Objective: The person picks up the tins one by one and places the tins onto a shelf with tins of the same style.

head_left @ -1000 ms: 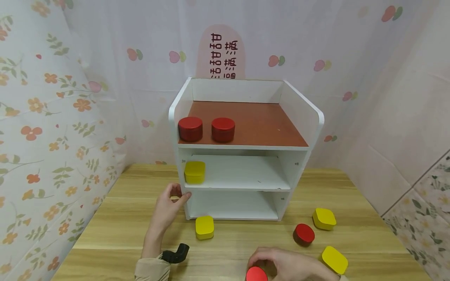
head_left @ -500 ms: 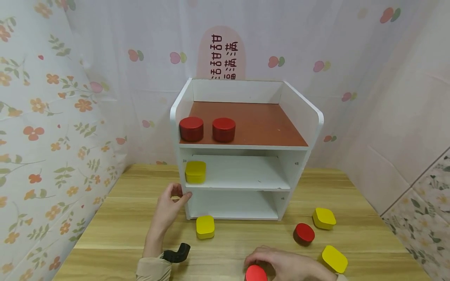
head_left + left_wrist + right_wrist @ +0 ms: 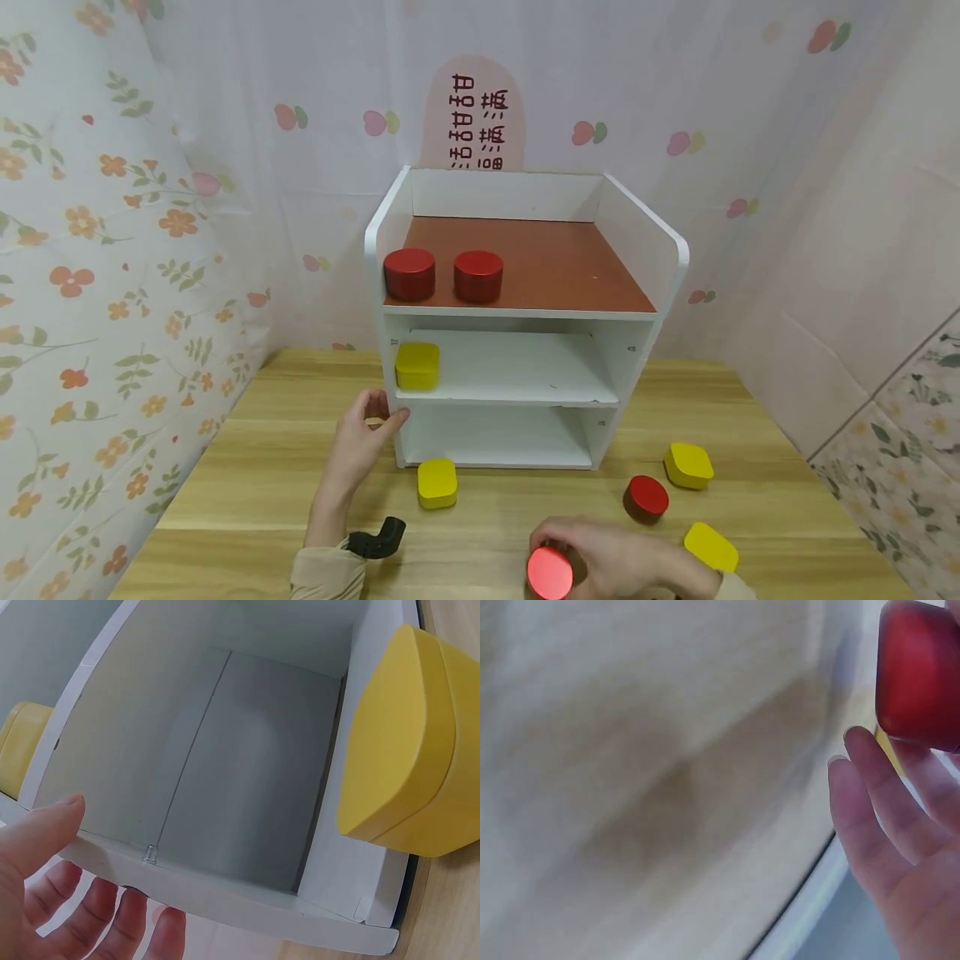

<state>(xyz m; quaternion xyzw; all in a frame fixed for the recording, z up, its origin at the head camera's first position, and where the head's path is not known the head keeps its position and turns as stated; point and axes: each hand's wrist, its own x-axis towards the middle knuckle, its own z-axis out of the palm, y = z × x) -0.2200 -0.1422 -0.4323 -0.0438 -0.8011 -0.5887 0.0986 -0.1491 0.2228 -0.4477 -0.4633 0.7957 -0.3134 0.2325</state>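
Note:
At the left side panel of a white shelf unit (image 3: 517, 362), my left hand (image 3: 356, 446) grips the edge. The left wrist view shows its thumb (image 3: 46, 832) on the inner side and the fingers outside. Low in the head view, my right hand (image 3: 618, 557) holds a round red tin (image 3: 550, 572), which appears lifted off the table in the right wrist view. Two red tins, a left one (image 3: 409, 275) and a right one (image 3: 478, 277), sit on the brown top. One yellow squarish tin (image 3: 417, 367) stands at the left of the middle shelf.
Before the unit lies a yellow tin (image 3: 437, 483). To the right on the wooden table (image 3: 262, 500) are a red tin (image 3: 646, 498) and two yellow tins, one farther back (image 3: 687, 465) and one nearer (image 3: 710, 547) beside my right forearm. A patterned curtain (image 3: 300, 208) hangs behind.
My right hand has raised the red tin slightly, so more of its lid shows. The left hand stays at the shelf unit's side panel.

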